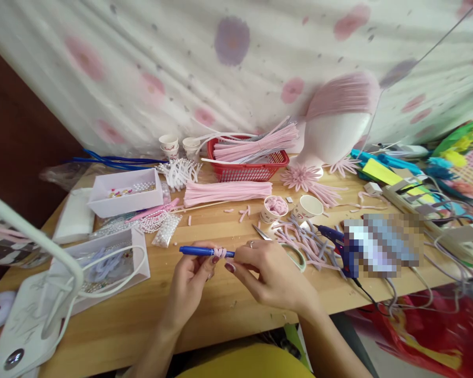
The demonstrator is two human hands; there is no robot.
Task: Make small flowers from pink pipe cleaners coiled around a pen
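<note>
A blue marker pen lies level above the near part of the table, with a short piece of pink pipe cleaner wound around it. My left hand is closed on the pen, its thumb and fingers next to the coil. My right hand is closed around the pen's right end, the thumb just below the coil; that end of the pen is hidden in the fingers. Behind my right hand lie scissors, partly covered, and a roll of tape.
A paper cup of pink pieces and another paper cup stand behind my right hand. Pink pipe cleaners lie before a red basket. A glue gun with its cord is at right, a white box at left.
</note>
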